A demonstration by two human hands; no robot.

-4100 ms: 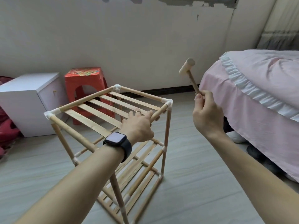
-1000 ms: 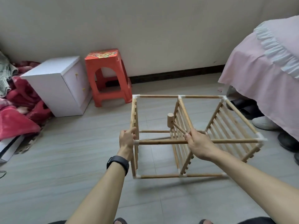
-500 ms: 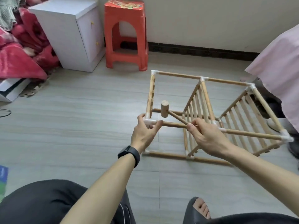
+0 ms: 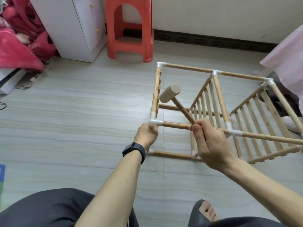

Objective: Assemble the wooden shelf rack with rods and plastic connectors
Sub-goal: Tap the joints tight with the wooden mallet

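- Currently the wooden shelf rack (image 4: 188, 68) lies on its side on the floor, slatted shelves standing vertical; four seconds ago it stood upright.
- Left hand (image 4: 146, 136) grips the rack's near-left corner, fingers curled round the post just under the white plastic connector (image 4: 155, 123). The hold is much as it was half a second ago.
- Right hand (image 4: 211, 145) is closed round the handle of the wooden mallet (image 4: 170, 95), thumb along the shaft.
- Mallet head now hangs above the rack's left end, higher than half a second ago, just up and inboard of that connector.
- Judgement: the frame appears fully joined. Turning it over exposes this corner, and the lifted mallet suggests a seating blow on the connector comes next.
- Risk: the left fingers sit close to the likely strike point.
- A red plastic stool (image 4: 131, 30) and a white cabinet (image 4: 68, 22) stand beyond the rack's left end, well apart.
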